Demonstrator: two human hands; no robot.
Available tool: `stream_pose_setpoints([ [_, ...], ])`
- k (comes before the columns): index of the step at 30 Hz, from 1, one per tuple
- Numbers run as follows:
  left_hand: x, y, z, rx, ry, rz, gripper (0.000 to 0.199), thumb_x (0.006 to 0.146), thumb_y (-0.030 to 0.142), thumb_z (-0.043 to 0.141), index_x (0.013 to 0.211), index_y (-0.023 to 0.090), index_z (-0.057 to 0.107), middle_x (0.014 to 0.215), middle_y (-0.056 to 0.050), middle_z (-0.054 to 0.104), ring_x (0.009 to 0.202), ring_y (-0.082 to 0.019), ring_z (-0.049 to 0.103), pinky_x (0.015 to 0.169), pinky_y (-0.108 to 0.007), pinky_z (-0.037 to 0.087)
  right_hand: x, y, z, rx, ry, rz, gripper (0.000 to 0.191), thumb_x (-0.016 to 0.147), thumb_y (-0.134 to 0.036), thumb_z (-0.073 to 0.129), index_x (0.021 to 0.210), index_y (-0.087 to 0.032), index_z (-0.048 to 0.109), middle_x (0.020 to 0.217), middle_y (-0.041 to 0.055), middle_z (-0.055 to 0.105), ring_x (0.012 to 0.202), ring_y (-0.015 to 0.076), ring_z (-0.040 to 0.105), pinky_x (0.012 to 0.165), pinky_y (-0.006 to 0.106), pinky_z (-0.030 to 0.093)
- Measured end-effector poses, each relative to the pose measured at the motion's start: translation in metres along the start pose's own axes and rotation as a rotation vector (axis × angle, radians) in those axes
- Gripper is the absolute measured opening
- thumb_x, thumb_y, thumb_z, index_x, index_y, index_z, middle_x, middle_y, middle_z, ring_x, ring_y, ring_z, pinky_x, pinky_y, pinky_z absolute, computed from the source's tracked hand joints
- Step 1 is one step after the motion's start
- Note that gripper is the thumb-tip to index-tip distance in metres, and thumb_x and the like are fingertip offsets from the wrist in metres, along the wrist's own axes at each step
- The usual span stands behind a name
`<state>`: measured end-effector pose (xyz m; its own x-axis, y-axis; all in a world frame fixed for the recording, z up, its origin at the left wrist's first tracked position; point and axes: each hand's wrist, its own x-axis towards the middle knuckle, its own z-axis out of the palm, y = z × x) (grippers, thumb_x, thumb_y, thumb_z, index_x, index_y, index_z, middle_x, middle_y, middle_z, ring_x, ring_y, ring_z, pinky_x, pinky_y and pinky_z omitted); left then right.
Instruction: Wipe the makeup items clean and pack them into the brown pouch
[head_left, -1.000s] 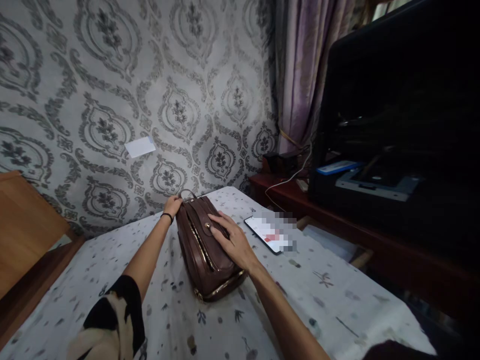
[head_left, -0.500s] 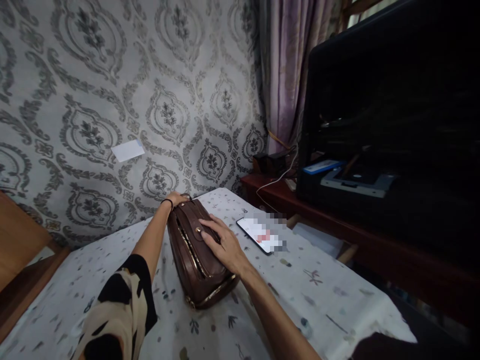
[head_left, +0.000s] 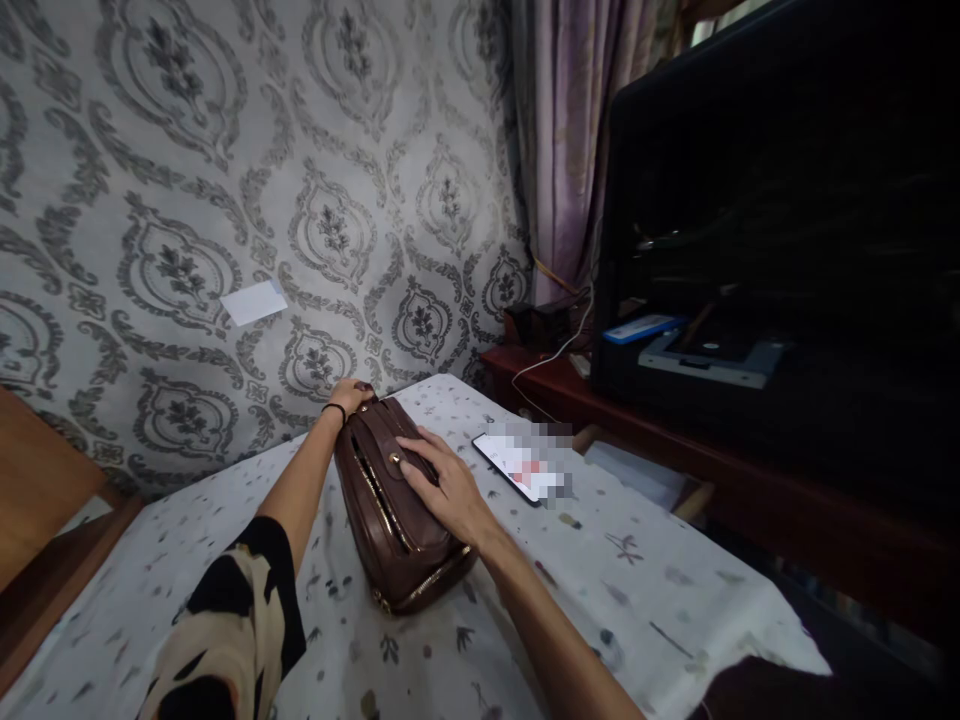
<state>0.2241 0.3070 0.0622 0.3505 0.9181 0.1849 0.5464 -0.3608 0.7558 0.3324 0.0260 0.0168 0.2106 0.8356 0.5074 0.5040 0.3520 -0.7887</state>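
A brown leather handbag (head_left: 375,490) with gold zips lies lengthwise on the patterned white cloth. Its long zip along the left side gapes a little. At the bag's far end my left hand (head_left: 349,394) is closed around the edge, by a short strap; its fingertips are partly hidden. My right hand (head_left: 446,490) rests on top of the bag with the fingers stretched out and apart, thumb and forefinger beside the gold stud (head_left: 394,459) on the flap. To the right of the bag lies a phone (head_left: 510,465) with a lit screen, partly blurred out.
The white cloth (head_left: 637,600) covers the surface under the bag. On the right stand a dark red cabinet (head_left: 540,375), an open drawer (head_left: 637,475) and a large black screen (head_left: 787,220). A white cable (head_left: 551,355) hangs from the cabinet. Patterned wallpaper (head_left: 330,230) rises behind.
At the bag's far end, the left fingers and the short strap have shifted slightly. My right hand keeps its place on the flap. The view has moved very little.
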Motion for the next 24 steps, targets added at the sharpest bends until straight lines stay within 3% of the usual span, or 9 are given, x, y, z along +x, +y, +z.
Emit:
stream_pose_setpoints([
  [11,-0.010,0.003,-0.004,-0.237,-0.015,-0.163,0.035,0.095,0.036,0.062,0.123,0.016,0.060,0.121,-0.009,0.065,0.101,-0.021,0.066,0.085,-0.042,0.058,0.001,0.001,0.001,-0.002,-0.004,-0.009,0.043,0.095,-0.039,0.053,0.133,-0.022,0.065,0.147,0.0143,0.053,0.143,0.0262,0.044,0.119,0.048,0.035],
  [19,-0.030,-0.008,-0.030,-0.050,-0.072,-0.250,0.034,0.095,0.036,0.062,0.122,0.016,0.061,0.120,-0.009,0.065,0.100,-0.021,0.066,0.084,-0.041,0.059,0.000,0.005,0.002,-0.013,0.017,-0.018,0.043,0.095,-0.040,0.054,0.133,-0.023,0.065,0.148,0.0144,0.052,0.141,0.0268,0.047,0.118,0.050,0.035],
  [24,-0.044,-0.017,-0.039,0.071,-0.007,-0.153,0.034,0.095,0.036,0.062,0.122,0.016,0.061,0.119,-0.009,0.065,0.099,-0.021,0.067,0.083,-0.041,0.059,0.001,0.007,0.003,0.000,0.030,-0.055,0.042,0.096,-0.042,0.054,0.132,-0.025,0.065,0.146,0.0118,0.055,0.141,0.0253,0.046,0.117,0.048,0.037],
])
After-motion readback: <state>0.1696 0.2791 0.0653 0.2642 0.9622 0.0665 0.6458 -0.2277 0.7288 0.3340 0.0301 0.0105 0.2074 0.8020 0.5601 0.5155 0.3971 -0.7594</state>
